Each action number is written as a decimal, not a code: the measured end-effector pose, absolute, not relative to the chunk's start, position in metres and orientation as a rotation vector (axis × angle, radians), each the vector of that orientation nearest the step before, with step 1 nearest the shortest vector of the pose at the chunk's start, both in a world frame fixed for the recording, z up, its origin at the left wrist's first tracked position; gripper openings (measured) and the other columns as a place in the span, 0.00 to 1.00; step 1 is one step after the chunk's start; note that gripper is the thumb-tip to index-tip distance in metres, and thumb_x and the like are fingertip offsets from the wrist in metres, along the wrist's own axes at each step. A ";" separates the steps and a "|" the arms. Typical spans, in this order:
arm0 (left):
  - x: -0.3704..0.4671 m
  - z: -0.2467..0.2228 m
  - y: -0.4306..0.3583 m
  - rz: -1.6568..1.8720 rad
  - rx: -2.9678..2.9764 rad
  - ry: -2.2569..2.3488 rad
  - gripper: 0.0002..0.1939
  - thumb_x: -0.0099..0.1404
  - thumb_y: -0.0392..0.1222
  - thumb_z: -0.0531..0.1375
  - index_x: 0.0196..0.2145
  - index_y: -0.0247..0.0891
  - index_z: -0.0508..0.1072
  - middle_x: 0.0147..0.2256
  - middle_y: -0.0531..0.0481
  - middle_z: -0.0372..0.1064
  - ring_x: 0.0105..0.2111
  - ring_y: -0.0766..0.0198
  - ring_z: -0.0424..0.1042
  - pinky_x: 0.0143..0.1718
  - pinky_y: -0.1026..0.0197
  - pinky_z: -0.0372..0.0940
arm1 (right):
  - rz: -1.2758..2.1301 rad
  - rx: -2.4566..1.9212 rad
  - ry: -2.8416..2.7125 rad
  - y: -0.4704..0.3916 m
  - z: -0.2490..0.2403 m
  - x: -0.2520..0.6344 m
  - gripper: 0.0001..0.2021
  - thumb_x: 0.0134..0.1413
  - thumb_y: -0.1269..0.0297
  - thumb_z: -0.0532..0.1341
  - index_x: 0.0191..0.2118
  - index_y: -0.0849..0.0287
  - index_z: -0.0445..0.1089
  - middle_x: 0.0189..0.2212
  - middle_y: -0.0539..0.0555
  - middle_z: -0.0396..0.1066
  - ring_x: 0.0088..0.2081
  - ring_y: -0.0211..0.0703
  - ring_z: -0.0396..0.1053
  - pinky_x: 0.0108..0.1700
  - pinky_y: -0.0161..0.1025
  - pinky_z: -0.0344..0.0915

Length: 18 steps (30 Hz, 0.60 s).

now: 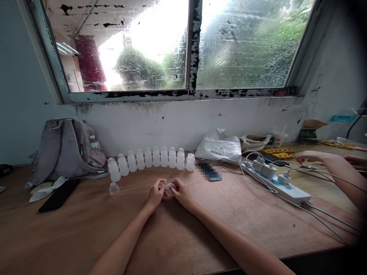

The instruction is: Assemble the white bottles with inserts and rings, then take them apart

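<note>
Just above the brown tabletop, both bare hands are meeting near the middle, and their fingers are curling around a small round translucent piece. The left hand is pinching its left side between thumb and fingers, while the right hand is gripping it from the right; the fingers are partly hiding the piece. Beyond them, a curved row of frosted bottles is standing upright, and the rightmost bottle is showing a bare neck, whereas the others are wearing clear domes. A loose clear dome is resting in front of the leftmost bottle. A pixelated phone is lying to the right of the row, near a white power strip. A grey backpack is leaning by the wall on the left, and another person's hand is reaching in at far right.
</note>
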<state>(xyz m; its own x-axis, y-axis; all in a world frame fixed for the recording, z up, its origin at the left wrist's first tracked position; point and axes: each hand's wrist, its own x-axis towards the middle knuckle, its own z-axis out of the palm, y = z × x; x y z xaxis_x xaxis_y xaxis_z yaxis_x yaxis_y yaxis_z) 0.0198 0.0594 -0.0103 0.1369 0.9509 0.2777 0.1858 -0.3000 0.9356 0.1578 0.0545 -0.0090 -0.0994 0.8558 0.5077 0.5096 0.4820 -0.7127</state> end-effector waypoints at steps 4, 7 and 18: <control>0.021 -0.005 0.052 1.217 1.881 1.145 0.11 0.57 0.46 0.53 0.32 0.36 0.68 0.21 0.52 0.66 0.21 0.68 0.66 0.21 0.68 0.60 | 0.478 -1.185 -1.745 0.058 -0.011 0.159 0.03 0.44 0.66 0.54 0.25 0.58 0.58 0.19 0.45 0.58 0.22 0.34 0.56 0.25 0.31 0.54; 0.020 -0.004 0.051 1.223 1.999 1.178 0.07 0.55 0.40 0.54 0.32 0.37 0.67 0.23 0.53 0.67 0.23 0.67 0.66 0.26 0.67 0.60 | 0.501 -1.185 -1.748 0.061 -0.010 0.158 0.03 0.42 0.68 0.54 0.24 0.58 0.56 0.18 0.45 0.57 0.22 0.34 0.56 0.24 0.30 0.52; 0.021 -0.005 0.049 1.186 2.117 1.163 0.05 0.57 0.39 0.51 0.32 0.38 0.64 0.22 0.55 0.64 0.21 0.69 0.63 0.23 0.68 0.57 | 0.477 -1.242 -1.776 0.065 -0.005 0.158 0.04 0.38 0.72 0.52 0.23 0.58 0.54 0.19 0.44 0.57 0.22 0.34 0.56 0.24 0.30 0.51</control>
<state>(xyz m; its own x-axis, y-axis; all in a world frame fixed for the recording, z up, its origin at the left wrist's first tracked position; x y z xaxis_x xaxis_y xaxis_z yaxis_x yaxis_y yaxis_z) 0.0211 0.0488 -0.0049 0.2759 0.8383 0.4703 0.4542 -0.5449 0.7049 0.1584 0.0649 -0.0050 -0.1014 0.8897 0.4452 0.5469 0.4236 -0.7221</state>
